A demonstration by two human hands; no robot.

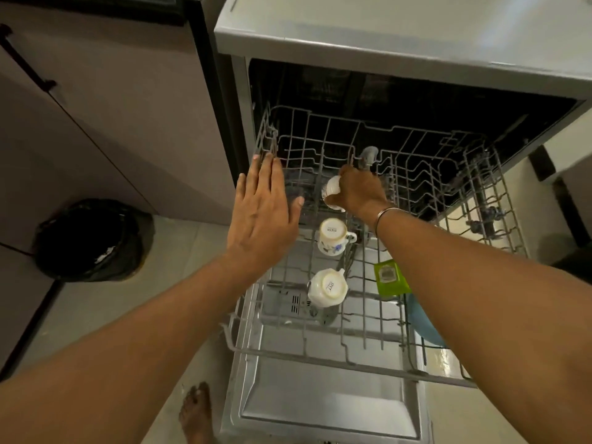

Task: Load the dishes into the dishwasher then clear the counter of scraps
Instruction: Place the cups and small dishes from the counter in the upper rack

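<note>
The dishwasher (400, 36) stands open with its grey wire upper rack (426, 174) pulled out over the lowered door (320, 408). Two white cups sit upside down in the rack's middle row, one (333, 236) behind the other (328, 287). My right hand (360, 189) grips a third white cup (332, 192), tilted, further back in the same row. My left hand (266, 209) is flat with straight fingers, its fingertips touching the rack's left side rail. A green pack (390, 277) and a blue dish (423, 325) lie at the rack's right, partly hidden by my right forearm.
A black-lined waste bin (93, 241) stands on the floor to the left, against beige cabinet doors (105, 123). My bare foot (195, 411) is on the tiled floor beside the door's left edge. The rack's right half holds bare tines.
</note>
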